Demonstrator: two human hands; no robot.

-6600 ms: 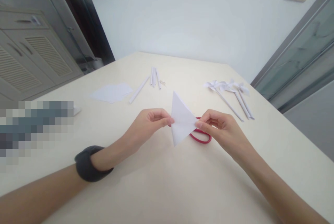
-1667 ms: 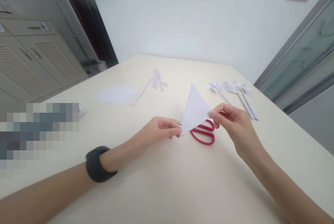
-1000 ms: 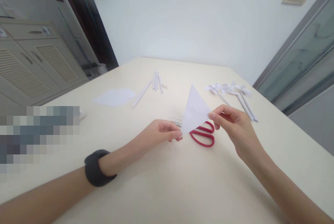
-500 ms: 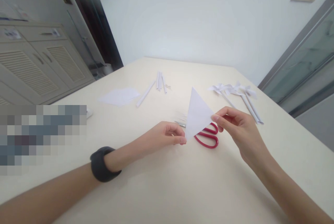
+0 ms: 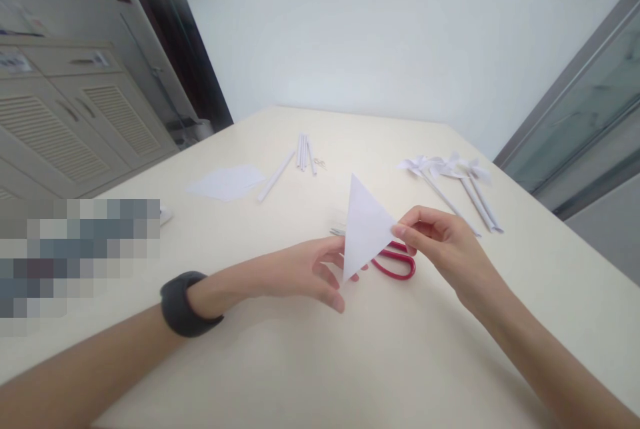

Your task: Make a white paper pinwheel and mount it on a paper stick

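My right hand [image 5: 445,249] pinches the right corner of a white folded paper triangle [image 5: 365,232] and holds it upright just above the cream table [image 5: 320,362]. My left hand [image 5: 305,272], with a black wristband [image 5: 180,302], sits at the triangle's lower left corner with fingers spread and nothing in its grip. Red-handled scissors [image 5: 397,268] lie on the table right behind the paper, partly hidden by it and by my right fingers.
Rolled white paper sticks [image 5: 304,151] and one loose stick [image 5: 276,176] lie farther back. Flat white sheets [image 5: 226,181] rest to the back left, and finished paper pinwheels [image 5: 450,169] to the back right. A louvred cabinet [image 5: 75,122] stands left of the table.
My left hand has let go of the triangle's lower corner and spread its fingers. The paper, held now by my right hand alone, shifted slightly left and down.
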